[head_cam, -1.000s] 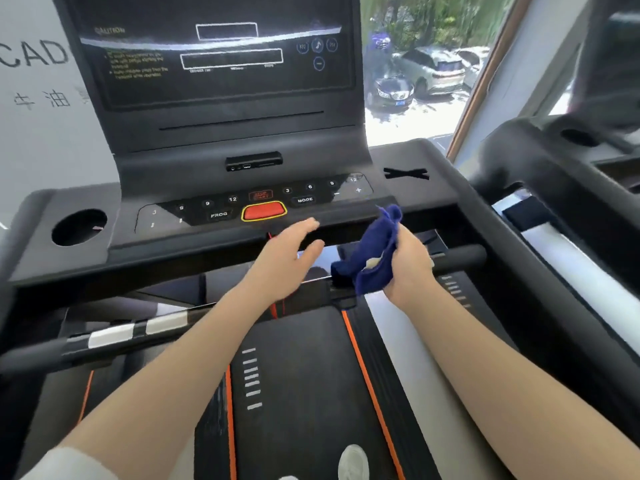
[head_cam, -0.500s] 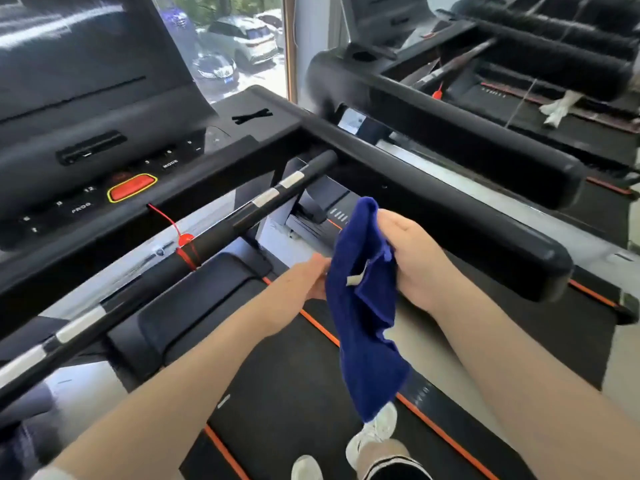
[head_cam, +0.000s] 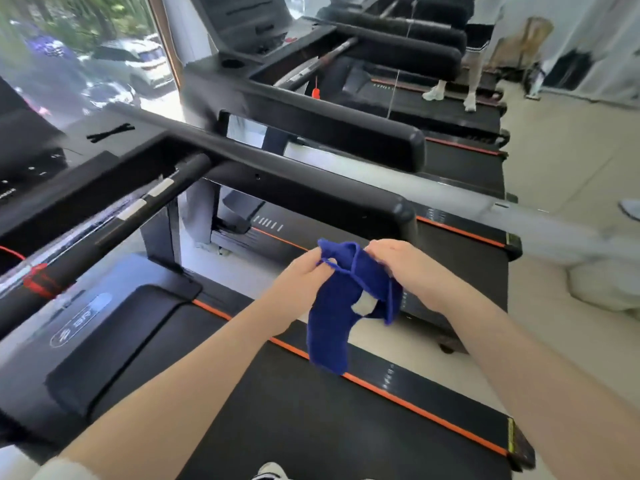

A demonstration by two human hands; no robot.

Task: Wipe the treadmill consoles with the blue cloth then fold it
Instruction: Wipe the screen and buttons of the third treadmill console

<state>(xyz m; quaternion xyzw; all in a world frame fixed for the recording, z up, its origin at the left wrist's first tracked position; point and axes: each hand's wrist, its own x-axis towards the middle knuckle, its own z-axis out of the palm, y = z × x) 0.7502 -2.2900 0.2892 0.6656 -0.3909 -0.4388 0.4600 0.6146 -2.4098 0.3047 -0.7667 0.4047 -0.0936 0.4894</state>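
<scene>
I am looking at a gym. Several treadmills (head_cam: 311, 410) stand side by side in a row, each with a black belt edged in orange, padded handrails (head_cam: 311, 188) and a console (head_cam: 242, 19). Beyond the window (head_cam: 86, 57), parked cars (head_cam: 138, 64) sit outside. Another person (head_cam: 474, 57) stands on a far belt.

There is only the one view, worn on the person's head, wide-angled, looking forward and steeply down and turned toward their right. It sits close above both forearms and the treadmill belt (head_cam: 311, 427), with the row of further treadmills (head_cam: 450, 109) stretching away beyond.
</scene>
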